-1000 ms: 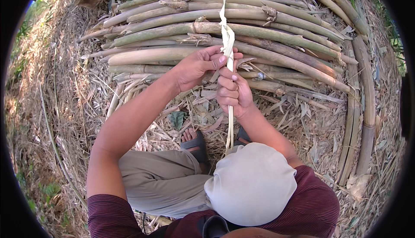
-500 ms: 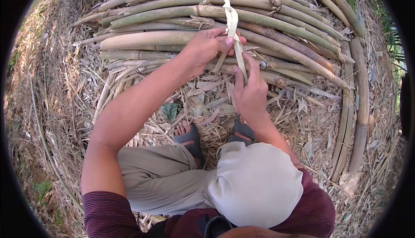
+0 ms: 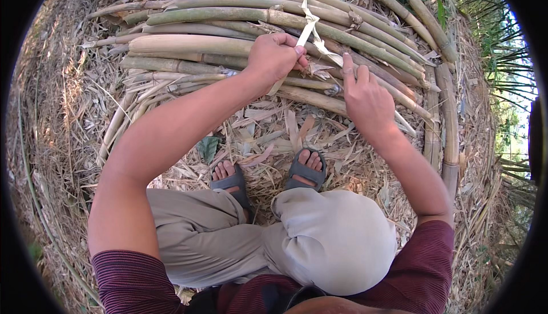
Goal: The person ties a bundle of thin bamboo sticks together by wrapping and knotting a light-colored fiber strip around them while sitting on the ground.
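A bundle of long green and tan bamboo poles (image 3: 228, 14) lies across the ground in front of me. A pale flat strip (image 3: 308, 25) runs over the poles from the far side toward me. My left hand (image 3: 274, 57) is closed around the near part of this strip, just above the poles. My right hand (image 3: 365, 97) rests on the poles beside it, fingers stretched forward and touching the strip's lower part near the bundle. The strip's loose end is hidden behind my hands.
Dry leaves and husks cover the ground (image 3: 68, 120). My two sandalled feet (image 3: 268, 174) stand close to the bundle, knees bent. More curved poles (image 3: 451, 120) lie at the right. Green palm fronds (image 3: 502, 68) grow at the far right.
Both hands have moved up and apart. The right hand has let go of the strip's hanging end and now lies flat on the poles; the left keeps its hold.
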A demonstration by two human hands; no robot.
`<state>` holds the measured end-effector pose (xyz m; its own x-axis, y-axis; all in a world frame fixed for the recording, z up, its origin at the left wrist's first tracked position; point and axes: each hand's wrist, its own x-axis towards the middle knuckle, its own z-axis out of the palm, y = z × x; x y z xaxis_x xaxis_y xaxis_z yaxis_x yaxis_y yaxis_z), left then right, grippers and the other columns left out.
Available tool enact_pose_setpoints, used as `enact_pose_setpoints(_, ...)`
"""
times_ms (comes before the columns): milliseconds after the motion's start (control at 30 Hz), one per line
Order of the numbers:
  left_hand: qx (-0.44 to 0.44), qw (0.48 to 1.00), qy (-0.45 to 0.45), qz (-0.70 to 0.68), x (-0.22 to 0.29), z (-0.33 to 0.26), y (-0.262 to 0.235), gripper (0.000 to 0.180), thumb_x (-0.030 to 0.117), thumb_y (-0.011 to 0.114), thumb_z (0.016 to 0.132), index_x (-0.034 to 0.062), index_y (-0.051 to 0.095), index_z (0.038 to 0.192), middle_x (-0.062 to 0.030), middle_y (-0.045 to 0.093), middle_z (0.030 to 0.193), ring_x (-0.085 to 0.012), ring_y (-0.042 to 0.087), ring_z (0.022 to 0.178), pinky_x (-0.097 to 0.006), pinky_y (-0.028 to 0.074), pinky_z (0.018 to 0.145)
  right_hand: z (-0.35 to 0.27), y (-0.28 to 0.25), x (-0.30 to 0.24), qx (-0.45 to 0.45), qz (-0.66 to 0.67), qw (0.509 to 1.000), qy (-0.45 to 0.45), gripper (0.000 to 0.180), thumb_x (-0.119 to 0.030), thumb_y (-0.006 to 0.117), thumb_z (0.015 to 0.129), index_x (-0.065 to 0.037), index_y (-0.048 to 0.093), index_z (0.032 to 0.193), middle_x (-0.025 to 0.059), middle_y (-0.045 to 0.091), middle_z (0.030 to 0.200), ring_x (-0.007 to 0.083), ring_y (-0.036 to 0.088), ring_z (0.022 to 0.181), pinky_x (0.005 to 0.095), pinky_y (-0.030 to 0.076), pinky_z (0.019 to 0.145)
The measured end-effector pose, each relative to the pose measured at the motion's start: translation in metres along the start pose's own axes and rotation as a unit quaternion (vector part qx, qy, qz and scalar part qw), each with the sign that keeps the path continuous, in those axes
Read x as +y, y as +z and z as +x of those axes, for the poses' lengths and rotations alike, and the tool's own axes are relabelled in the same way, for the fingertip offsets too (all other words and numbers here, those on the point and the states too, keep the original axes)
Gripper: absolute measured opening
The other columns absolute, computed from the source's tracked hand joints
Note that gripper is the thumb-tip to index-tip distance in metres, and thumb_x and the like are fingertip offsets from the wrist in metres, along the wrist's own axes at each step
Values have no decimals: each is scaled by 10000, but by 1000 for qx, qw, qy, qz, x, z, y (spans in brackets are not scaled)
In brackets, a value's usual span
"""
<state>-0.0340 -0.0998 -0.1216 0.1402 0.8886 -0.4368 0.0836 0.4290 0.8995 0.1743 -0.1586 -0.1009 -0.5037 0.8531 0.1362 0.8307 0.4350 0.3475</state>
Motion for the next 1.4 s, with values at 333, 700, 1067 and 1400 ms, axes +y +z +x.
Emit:
enact_pose_setpoints(333, 119, 966, 104, 202, -15, 12, 1, 151, 230, 710, 789, 80, 717, 803, -140, 704, 756, -313, 685, 756, -403, 531, 721, 44, -28, 23, -189, 154, 969, 44, 474, -380, 366, 1051, 28, 558, 902, 209, 642, 665, 381, 665, 645, 462, 550, 603)
enact_pose_setpoints(700, 71, 666, 575, 470, 4, -30, -37, 445, 148, 626, 844, 11, 535, 1257, -159, 552, 1325, -274, 539, 1239, -414, 445, 1014, 25, 7, -54, -237, 919, 121, 290, 444, -520, 332, 1043, -202, 395, 740, -89, 207, 517, 31, 144, 400, 211, 78, 345)
enact_pose_setpoints(1067, -180, 501, 708, 464, 1, 41, -40, 495, 142, 530, 834, 0, 531, 1308, -111, 570, 1301, -291, 470, 1311, -446, 340, 1168, 13, 54, -61, -216, 945, -244, 20, 448, -471, 269, 1062, -151, 360, 763, -70, 217, 497, 29, 143, 359, 190, 113, 293)
enact_pose_setpoints(1400, -226, 590, 677, 376, 6, 60, -12, 130, 67, 675, 667, 71, 639, 793, -18, 598, 821, -226, 551, 882, -356, 479, 878, 9, 53, -28, -285, 933, -202, 84, 437, -460, 302, 1021, -142, 399, 737, -23, 322, 537, 65, 265, 416, 206, 233, 322)
